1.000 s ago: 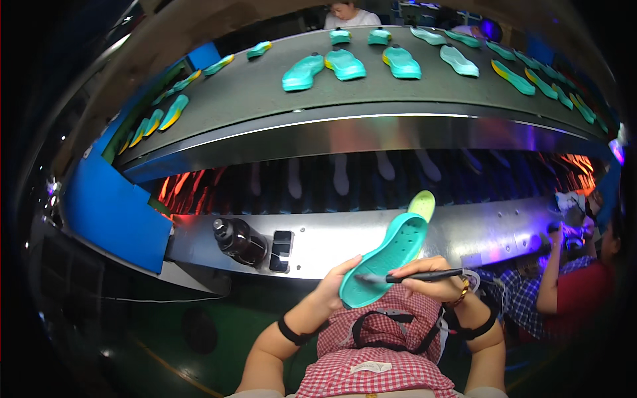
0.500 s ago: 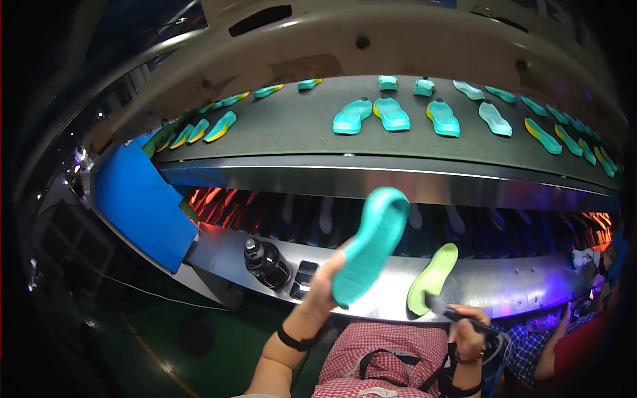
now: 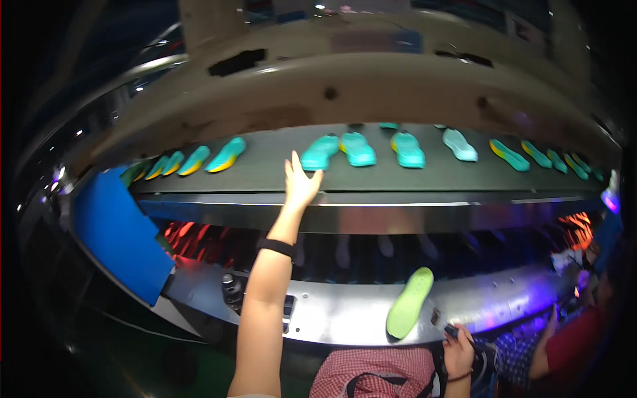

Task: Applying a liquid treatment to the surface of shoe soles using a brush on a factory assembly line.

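Note:
My left hand [image 3: 302,186] is stretched out over the dark belt with its fingers spread. Its thumb and fingertips are by the heel-side edge of a teal shoe sole [image 3: 320,154]; whether they touch it I cannot tell. Left of that hand, another teal sole with a yellow edge [image 3: 225,155] rests on the belt. Low at the right, my right hand [image 3: 459,355] is closed round the dark handle of a brush [image 3: 452,330], whose blurred head points up and left. Beside the brush, a lime-green sole [image 3: 410,304] lies on the metal ledge.
More soles stand along the belt [image 3: 265,176], including a pale one [image 3: 460,144]. Under it is a dark, red-lit slot. A dark bottle [image 3: 232,292] stands on the metal ledge [image 3: 345,312], partly behind my forearm. A blue panel [image 3: 119,232] is at left; a co-worker's arm [image 3: 541,348] is at right.
My left hand has let go of the teal sole and moved up to the belt. One more teal sole now lies in the left row. The view has tilted upward; the brush has left the green sole.

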`<state>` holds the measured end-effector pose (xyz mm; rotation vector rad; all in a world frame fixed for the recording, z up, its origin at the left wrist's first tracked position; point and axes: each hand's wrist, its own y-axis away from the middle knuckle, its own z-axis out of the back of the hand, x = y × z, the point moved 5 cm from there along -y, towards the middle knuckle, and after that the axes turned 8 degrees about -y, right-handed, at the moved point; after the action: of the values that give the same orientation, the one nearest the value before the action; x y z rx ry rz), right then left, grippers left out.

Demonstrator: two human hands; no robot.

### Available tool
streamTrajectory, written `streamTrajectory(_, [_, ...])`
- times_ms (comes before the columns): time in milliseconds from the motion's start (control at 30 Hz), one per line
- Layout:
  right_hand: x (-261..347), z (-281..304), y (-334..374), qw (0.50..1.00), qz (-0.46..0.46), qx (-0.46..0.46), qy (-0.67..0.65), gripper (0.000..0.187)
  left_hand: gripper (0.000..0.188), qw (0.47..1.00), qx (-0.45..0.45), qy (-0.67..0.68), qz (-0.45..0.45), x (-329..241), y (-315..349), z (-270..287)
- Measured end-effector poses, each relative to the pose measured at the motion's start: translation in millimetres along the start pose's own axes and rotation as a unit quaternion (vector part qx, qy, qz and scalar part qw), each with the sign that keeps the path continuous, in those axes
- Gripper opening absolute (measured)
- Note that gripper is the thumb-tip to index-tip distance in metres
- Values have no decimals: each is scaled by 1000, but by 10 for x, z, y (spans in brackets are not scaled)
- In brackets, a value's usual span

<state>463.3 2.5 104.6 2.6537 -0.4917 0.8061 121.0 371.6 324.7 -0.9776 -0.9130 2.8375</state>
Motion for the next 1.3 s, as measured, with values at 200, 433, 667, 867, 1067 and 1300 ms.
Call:
streamTrajectory(200, [-221,-60,-190,989,-71,-42,-119,20,70,976,98,-185,-61,-110,-221,-162])
streamTrajectory(433, [-226,-17,-128,987,-69,-59,-132,18,31,937,-79,-245,-237,-306,2,-118])
streamTrajectory(667, [-261,30,-95,988,-95,-60,-107,22,22,912,-216,347,-11,168,774,462])
streamTrajectory(867, [-320,-88,-160,986,-113,-22,-121,22,39,646,249,680,241,316,1313,207])
streamTrajectory(1067, [-333,-80,-159,987,-119,-50,-94,21,68,514,337,769,178,421,2850,302])
streamTrajectory(1300, [-426,-241,-90,985,-157,-5,-69,24,78,523,520,612,286,98,4042,-491])
